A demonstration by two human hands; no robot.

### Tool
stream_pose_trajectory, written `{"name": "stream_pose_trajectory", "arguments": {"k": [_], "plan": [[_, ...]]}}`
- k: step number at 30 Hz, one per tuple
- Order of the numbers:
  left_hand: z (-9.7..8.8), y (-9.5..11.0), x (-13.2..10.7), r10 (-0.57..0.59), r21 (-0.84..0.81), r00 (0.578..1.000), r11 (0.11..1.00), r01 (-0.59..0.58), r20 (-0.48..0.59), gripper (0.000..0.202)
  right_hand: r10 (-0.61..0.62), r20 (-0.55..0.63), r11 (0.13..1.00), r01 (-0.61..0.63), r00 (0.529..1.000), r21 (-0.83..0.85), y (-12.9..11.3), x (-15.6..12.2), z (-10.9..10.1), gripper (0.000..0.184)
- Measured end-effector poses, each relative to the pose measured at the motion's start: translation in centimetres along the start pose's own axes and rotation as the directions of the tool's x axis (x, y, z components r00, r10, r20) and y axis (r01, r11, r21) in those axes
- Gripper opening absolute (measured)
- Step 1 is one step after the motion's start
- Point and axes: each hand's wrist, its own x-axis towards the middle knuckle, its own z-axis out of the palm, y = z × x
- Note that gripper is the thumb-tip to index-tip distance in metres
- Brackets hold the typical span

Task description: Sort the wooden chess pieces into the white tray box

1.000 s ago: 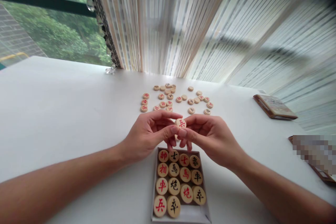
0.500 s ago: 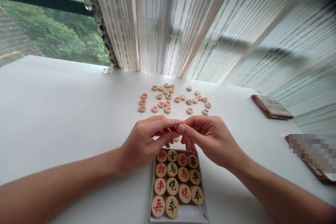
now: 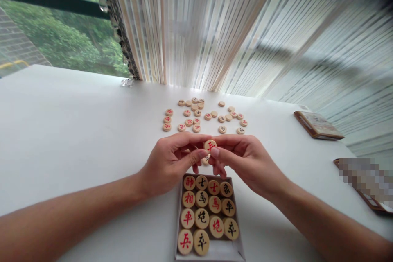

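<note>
Head view: left hand [image 3: 172,159] and right hand [image 3: 247,159] both pinch one round piece with a red character [image 3: 209,145], held up just beyond the far edge of a shallow box [image 3: 223,248]. A black-marked piece [image 3: 206,160] shows partly hidden beneath it. Box carries fourteen marked discs [image 3: 202,218]; near row fills only its left half. Farther off, loose pieces [image 3: 196,128] lie scattered on white table [image 3: 76,131]. Brown-edged case [image 3: 321,125] at far right.

Red-marked disc [image 3: 209,145] between both hands [image 3: 170,157]
</note>
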Motion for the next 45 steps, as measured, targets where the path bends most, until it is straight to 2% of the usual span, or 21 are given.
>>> {"name": "stream_pose_trajectory", "arguments": {"k": [8,15,20,24,27,32,37,45], "plan": [[-0.09,0.04,-0.34,0.068,0.179,0.996,0.981,-0.076,0.049,0.029,0.049,-0.08,0.992,-0.058,0.996,-0.111,-0.15,-0.12,0.27,0.037],[-0.19,0.14,-0.67,0.108,0.252,0.992,0.96,-0.12,0.061,0.035,0.001,-0.067,0.994,-0.008,0.998,-0.107,-0.31,-0.19,0.48,0.036],[-0.29,-0.17,-0.7,0.094,0.219,0.995,0.971,-0.099,0.035,0.036,-0.061,-0.049,0.99,0.054,0.997,-0.13,-0.36,-0.33,0.7,0.031],[-0.14,-0.24,-0.52,0.082,0.116,0.997,0.99,-0.082,0.004,0.029,-0.099,-0.009,0.986,0.097,0.995,-0.135,-0.32,-0.43,0.68,0.026],[-0.08,-0.28,-0.42,0.075,0.075,0.997,0.994,-0.074,-0.011,0.028,-0.107,0.022,0.984,0.109,0.994,-0.139,-0.26,-0.45,0.51,0.029],[-0.13,-0.24,-0.41,0.101,0.119,0.995,0.988,-0.1,0.0,0.03,-0.084,0.022,0.989,0.086,0.996,-0.12,-0.24,-0.3,0.37,0.037],[-0.1,-0.14,-0.53,0.134,0.188,0.991,0.973,-0.135,0.02,0.033,-0.051,-0.025,0.989,0.047,0.998,-0.137,-0.2,-0.24,0.39,0.034],[-0.04,-0.21,-0.43,0.072,0.005,0.997,0.997,-0.072,-0.034,0.031,-0.16,0.019,0.975,0.161,0.987,-0.156,0.16,-0.68,0.53,0.028]]}}
